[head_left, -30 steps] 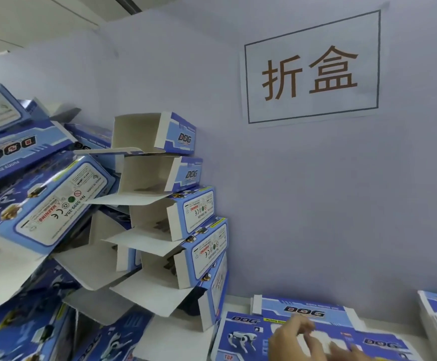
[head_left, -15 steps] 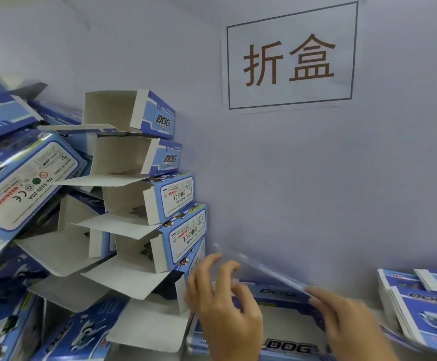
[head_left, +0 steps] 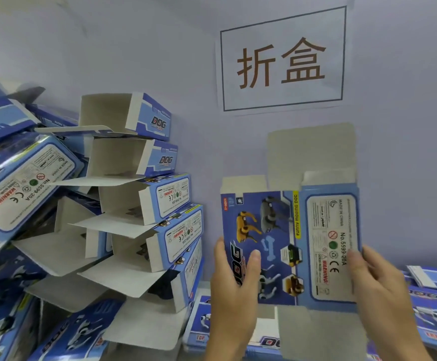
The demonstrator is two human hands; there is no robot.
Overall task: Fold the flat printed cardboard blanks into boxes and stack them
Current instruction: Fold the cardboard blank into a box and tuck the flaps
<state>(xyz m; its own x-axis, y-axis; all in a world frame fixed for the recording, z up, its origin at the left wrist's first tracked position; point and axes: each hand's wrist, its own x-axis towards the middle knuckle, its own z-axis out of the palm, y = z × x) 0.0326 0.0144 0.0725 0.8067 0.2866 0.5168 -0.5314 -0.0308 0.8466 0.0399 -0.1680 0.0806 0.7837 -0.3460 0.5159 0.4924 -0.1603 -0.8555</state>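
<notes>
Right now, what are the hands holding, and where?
Both hold one flat printed blank upright: left hand pinches its left edge, right hand its right edge.

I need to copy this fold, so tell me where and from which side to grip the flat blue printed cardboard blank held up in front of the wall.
Grip the flat blue printed cardboard blank by its two long side edges, coming in from left and right as the left hand and right hand do now. It stands upright with loose white flaps top and bottom, so only the printed side panels look stiff enough to hold.

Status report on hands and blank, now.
Left hand and right hand grip flat blank upright, unfolded. Folded boxes stacked at left. Nothing blocking.
</notes>
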